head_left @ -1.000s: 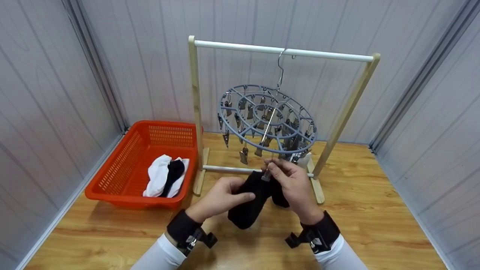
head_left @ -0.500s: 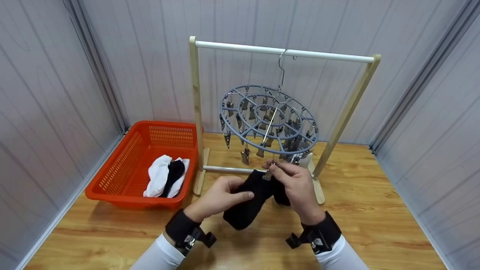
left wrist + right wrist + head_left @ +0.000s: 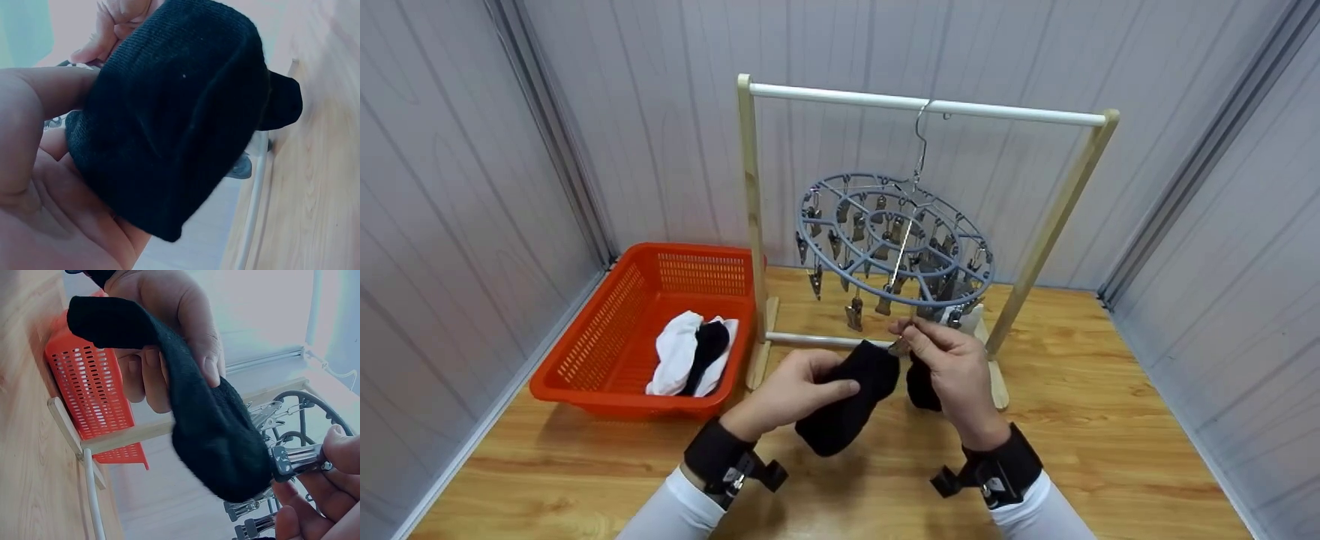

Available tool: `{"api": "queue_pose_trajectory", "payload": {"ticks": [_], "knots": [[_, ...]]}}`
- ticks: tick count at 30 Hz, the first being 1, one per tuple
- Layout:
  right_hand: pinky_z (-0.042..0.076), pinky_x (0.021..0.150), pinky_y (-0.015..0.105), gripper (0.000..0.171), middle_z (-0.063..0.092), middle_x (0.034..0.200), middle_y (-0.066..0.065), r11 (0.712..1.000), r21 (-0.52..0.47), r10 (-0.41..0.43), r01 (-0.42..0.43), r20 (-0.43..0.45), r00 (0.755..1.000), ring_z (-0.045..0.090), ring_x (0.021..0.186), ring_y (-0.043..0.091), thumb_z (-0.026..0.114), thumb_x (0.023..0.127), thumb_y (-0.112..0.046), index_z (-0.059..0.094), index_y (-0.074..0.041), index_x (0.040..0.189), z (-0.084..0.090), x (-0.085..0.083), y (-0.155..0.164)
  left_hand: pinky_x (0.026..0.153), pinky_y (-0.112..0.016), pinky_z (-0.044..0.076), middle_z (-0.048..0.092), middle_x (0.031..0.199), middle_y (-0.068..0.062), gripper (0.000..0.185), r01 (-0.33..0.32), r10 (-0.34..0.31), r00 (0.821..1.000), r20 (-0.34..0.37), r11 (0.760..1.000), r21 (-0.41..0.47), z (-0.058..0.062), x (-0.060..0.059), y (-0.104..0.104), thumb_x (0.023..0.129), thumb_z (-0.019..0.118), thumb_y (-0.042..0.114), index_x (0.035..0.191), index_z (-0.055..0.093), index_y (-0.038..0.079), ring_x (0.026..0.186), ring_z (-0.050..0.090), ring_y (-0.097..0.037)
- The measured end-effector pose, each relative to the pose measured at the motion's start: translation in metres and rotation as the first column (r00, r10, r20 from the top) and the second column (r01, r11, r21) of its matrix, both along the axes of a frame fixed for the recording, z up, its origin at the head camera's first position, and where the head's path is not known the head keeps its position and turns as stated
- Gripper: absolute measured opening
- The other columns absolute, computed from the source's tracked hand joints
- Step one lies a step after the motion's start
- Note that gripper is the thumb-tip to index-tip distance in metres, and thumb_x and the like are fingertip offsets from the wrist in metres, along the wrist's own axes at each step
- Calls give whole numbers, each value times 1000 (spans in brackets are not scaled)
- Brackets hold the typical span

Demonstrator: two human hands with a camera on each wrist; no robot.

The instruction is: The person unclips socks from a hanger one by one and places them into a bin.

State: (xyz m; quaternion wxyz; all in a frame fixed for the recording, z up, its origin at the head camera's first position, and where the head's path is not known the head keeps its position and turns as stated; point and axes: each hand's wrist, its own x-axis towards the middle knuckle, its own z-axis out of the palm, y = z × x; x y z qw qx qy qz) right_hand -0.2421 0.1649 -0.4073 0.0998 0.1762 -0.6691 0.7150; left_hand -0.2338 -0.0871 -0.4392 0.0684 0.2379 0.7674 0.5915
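My left hand (image 3: 836, 373) grips a black sock (image 3: 847, 397) in front of the rack, thumb on top and fingers beneath. My right hand (image 3: 907, 334) pinches a metal clip (image 3: 898, 346) that hangs from the round grey clip hanger (image 3: 896, 240). In the right wrist view the clip (image 3: 295, 460) meets the sock's end (image 3: 225, 450); I cannot tell whether it bites the cloth. A second black piece (image 3: 922, 386) hangs behind my right hand. The left wrist view is filled by the sock (image 3: 174, 118) lying across my left palm (image 3: 50, 185).
The hanger hooks onto the white rail of a wooden rack (image 3: 751, 225) on a wooden table (image 3: 1110, 420). An orange basket (image 3: 585, 352) at the left holds white and black socks (image 3: 690, 360). Grey panel walls close in the left, back and right.
My left hand has drawn the sock a little down and to the left, so a gap shows between it and the black piece behind my right hand. The hanger has swayed slightly.
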Motion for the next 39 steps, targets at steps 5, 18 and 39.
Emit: {"api": "queue_pose_trajectory", "payload": {"ticks": [5, 18, 39], "knots": [[61, 100, 35, 21, 83, 113, 16, 999, 6, -31, 31, -8, 999, 78, 115, 26, 70, 109, -2, 79, 9, 124, -1, -1, 0, 76, -28, 57, 78, 94, -1, 16, -2, 2, 1000, -8, 1000, -17, 1, -2, -4, 104, 80, 21, 110, 82, 6, 83, 70, -14], [59, 94, 28, 25, 77, 128, 16, 984, 133, -120, 119, 0, 993, 76, 110, 24, 75, 108, -11, 78, 2, 130, 0, 0, -3, 78, -33, 60, 78, 103, -7, 20, -114, 114, 993, -33, 993, 9, 26, -3, -46, 104, 81, 25, 114, 82, 8, 89, 73, -22], [41, 87, 37, 18, 70, 107, 13, 775, 231, -289, 589, -699, 654, 59, 99, 30, 81, 101, -10, 82, 1, 115, 10, 4, 13, 80, -31, 62, 79, 105, -12, 26, -344, 346, 936, -63, 938, 41, 47, -5, -103, 106, 80, 26, 121, 79, 4, 93, 73, -25]]}}
